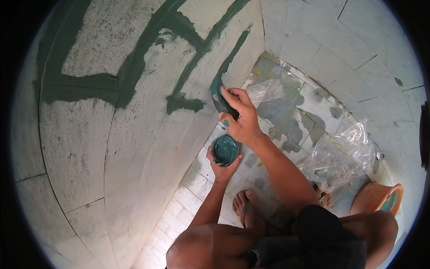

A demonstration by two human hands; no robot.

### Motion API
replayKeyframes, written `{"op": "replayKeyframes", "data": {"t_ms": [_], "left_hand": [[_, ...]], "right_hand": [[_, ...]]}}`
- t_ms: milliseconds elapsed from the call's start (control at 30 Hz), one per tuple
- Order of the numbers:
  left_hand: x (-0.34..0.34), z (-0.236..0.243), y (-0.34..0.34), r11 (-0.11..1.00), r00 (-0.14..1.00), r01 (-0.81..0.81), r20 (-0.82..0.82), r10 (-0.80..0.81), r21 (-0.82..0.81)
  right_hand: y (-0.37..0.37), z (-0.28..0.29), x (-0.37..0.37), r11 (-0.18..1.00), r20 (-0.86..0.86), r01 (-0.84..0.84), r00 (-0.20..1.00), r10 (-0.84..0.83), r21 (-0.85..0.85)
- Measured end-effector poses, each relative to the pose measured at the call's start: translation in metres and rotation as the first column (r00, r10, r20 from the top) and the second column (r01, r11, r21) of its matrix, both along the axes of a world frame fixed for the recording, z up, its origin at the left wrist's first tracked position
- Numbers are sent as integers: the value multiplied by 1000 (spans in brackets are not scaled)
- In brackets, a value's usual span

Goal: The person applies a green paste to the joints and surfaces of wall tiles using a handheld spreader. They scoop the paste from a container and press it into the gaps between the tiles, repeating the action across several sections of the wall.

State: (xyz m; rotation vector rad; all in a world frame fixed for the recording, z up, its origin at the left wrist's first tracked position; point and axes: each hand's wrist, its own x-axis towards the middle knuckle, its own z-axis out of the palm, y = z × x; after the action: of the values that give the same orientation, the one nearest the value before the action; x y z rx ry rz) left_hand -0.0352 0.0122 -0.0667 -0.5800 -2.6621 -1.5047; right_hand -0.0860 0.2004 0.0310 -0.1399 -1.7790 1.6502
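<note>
My right hand (244,117) is closed around a dark, curved, flat piece smeared with green (218,101); its exact kind does not show. The upper end of this piece lies against the wall (148,130), at the foot of a narrow green stripe (234,54). Green paste also marks my right thumb. Just below, my left hand (221,172) holds a small round tub (226,165) from underneath, its open top facing up. Thick green paste coats the inside of the tub. Broad dark green bands (134,67) follow the wall's tile joints at the upper left.
Crumpled clear plastic (342,157) lies on the stained tile floor (280,116), with another clear sheet (267,91) near the corner. An orange bucket (369,197) stands beside my knee at the right. A second tiled wall (354,54) rises on the right. My sandalled foot (245,206) is below the tub.
</note>
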Motion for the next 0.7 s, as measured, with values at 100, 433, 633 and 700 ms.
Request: {"op": "replayKeyframes", "data": {"t_ms": [100,433,633,700], "left_hand": [[-2,6,-4,992,1000,9,16,-8,-124],[2,-15,-4,992,958,124,-256,-125,-21],[3,-10,-5,975,904,139,-379,-197,-175],[3,-12,-6,972,904,128,-380,-196,-199]], "right_hand": [[11,19,22,943,148,-326,931,333,-71],[8,37,69,786,721,-611,588,367,98],[-17,28,77,805,770,-579,570,288,127],[-21,24,78,836,763,-536,588,269,118]]}}
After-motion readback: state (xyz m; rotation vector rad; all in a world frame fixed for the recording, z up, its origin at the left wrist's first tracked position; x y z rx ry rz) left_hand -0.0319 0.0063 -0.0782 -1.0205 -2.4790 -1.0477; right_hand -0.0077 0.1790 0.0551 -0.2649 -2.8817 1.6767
